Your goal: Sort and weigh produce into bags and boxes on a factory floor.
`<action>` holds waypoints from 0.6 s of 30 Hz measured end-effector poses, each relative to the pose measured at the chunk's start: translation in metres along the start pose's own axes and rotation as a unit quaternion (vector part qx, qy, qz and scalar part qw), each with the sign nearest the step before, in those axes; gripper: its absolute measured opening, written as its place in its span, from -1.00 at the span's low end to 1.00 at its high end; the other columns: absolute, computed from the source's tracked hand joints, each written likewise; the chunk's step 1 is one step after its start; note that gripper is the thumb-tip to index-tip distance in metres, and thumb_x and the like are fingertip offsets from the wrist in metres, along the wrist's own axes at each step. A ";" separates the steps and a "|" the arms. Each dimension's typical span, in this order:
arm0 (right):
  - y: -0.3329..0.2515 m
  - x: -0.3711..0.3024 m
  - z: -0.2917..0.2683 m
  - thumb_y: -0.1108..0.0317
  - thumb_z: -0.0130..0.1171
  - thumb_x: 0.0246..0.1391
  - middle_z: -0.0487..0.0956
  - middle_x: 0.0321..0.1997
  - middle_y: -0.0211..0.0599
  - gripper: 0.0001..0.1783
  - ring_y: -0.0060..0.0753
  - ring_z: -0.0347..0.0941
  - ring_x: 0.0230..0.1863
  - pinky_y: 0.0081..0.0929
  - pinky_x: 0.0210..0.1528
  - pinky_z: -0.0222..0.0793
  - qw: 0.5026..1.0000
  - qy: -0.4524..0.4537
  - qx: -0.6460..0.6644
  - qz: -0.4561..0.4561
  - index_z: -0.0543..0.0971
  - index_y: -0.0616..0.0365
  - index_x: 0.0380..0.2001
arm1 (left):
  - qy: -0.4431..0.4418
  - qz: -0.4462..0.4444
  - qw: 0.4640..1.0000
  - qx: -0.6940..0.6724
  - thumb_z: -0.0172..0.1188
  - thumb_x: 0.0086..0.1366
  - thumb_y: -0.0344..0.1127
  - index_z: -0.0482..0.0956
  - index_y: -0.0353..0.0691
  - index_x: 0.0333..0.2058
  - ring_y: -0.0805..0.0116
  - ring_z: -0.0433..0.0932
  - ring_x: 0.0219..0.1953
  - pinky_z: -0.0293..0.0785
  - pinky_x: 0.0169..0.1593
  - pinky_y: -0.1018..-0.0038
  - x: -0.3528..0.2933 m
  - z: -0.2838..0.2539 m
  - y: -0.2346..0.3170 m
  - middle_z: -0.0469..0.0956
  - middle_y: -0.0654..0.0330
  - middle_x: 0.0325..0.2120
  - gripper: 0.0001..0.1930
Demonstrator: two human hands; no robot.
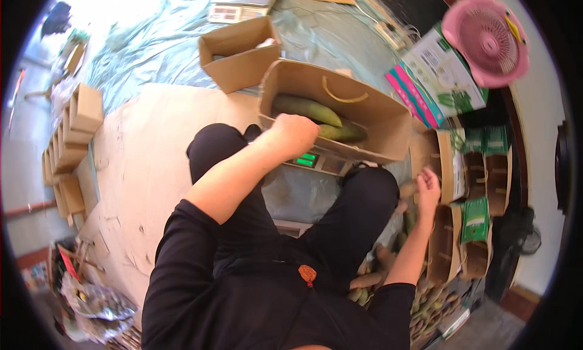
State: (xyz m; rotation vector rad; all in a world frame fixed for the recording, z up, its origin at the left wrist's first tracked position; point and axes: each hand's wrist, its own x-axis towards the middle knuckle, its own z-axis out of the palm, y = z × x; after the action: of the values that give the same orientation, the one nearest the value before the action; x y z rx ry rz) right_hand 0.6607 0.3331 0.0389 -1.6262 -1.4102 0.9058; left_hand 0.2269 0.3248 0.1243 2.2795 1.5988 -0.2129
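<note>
In front of me, an open brown cardboard box (379, 122) with a yellow cord handle holds long green vegetables (310, 109). It rests on a scale (333, 164) with a lit green display. My left hand (296, 135) is closed at the box's near left edge, beside the vegetables; whatever its fingers grip is hidden. Off to the right, my right hand (429, 189) is raised with fingers loosely apart and nothing visible in it. Close to it, a heap of long green and brownish vegetables (379, 262) lies beside my right leg.
A smaller open carton (243, 58) stands beyond the box, before another scale (238, 13). Cord-handled boxes (444, 243) line the right, below a printed carton (446, 70) and pink fan (486, 39). Empty cartons (73, 131) are stacked left, past flat cardboard (146, 168).
</note>
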 end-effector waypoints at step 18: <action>0.202 -0.347 0.055 0.31 0.20 -0.21 0.60 -0.23 -0.12 -0.71 -0.08 0.51 -0.12 -0.31 -0.05 0.39 0.862 -0.054 -0.152 0.481 0.59 0.09 -0.31 | -0.037 0.002 0.994 -0.106 0.17 0.09 -0.35 0.48 -0.23 -0.01 0.03 0.48 -0.03 0.35 0.04 0.30 0.012 -0.006 0.014 0.52 -0.04 -0.11 -0.57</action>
State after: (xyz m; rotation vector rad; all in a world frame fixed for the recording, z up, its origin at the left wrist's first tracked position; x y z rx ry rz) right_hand 0.6543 -0.0203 -0.1595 -2.6361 -0.7539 1.3680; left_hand 0.2441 0.3336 0.1289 2.0901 1.5017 -0.1201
